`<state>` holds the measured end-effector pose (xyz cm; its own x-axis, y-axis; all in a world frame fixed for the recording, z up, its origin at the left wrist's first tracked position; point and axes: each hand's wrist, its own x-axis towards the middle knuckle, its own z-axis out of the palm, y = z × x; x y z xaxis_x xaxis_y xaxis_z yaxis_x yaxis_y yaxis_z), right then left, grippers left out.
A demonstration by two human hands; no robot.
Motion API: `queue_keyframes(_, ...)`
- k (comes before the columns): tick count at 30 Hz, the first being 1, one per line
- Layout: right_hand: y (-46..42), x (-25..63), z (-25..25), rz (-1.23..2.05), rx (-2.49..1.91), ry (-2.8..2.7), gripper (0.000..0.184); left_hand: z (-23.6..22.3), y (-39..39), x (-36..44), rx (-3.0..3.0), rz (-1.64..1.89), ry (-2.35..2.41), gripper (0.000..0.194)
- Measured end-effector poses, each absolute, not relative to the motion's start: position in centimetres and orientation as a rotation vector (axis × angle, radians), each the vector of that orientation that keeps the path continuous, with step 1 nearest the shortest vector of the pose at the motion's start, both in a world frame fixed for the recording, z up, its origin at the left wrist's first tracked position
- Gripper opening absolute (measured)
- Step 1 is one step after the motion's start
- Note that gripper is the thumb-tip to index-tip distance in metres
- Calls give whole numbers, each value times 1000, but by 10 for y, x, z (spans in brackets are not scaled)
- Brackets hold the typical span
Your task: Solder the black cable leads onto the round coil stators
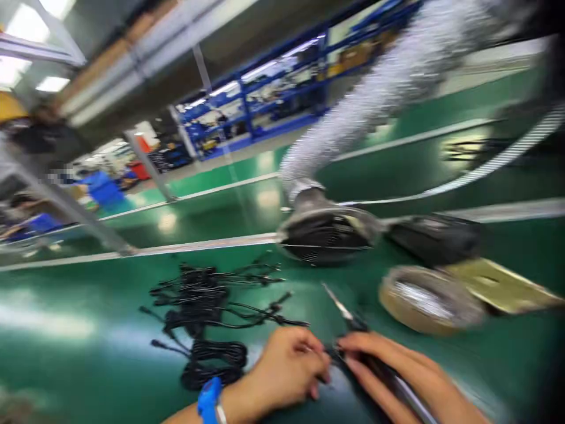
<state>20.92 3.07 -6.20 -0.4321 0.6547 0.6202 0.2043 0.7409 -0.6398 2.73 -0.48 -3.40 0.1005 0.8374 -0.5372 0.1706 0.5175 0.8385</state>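
My left hand point(289, 365), with a blue watch point(209, 403) on its wrist, is closed in a pinch. A small dark piece point(330, 352) shows at its fingertips; blur hides what it is. My right hand point(397, 368) is closed around a slim tool with a dark handle and a pointed metal tip point(338, 301). That tip points away from me and to the left. The right fingertips are close to the left ones, by the same dark piece. Left of my hands lies a pile of coiled black cables point(198, 300), with one bundle point(216, 360) nearest me.
A silvery flexible duct point(353, 118) comes down to a dark hood point(329, 238) behind my hands. To the right are a tan-rimmed roll point(412, 315), a yellowish flat piece point(503, 285) and a black box point(436, 238). The green bench point(88, 359) has a pale rail point(212, 244) across it.
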Motion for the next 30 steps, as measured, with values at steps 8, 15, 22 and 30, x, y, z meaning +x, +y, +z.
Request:
queue_keyframes(8, 30, 217, -53, 665, -668, -1986, 26, -20, 2, 26, 991, 557, 1388, 38)
queue_keyframes(15, 28, 220, -53, 699, -618, -1951, 29, -38, 1, 24, 1062, 590, 1479, 49)
queue_keyframes(22, 30, 222, -49, 733, -605, -1938, 29, -38, 2, 21, 1071, 614, 1454, 54)
queue_keyframes(30, 30, 222, -51, 782, -609, -1949, 27, -24, 2, 28, 1154, 643, 1445, 42)
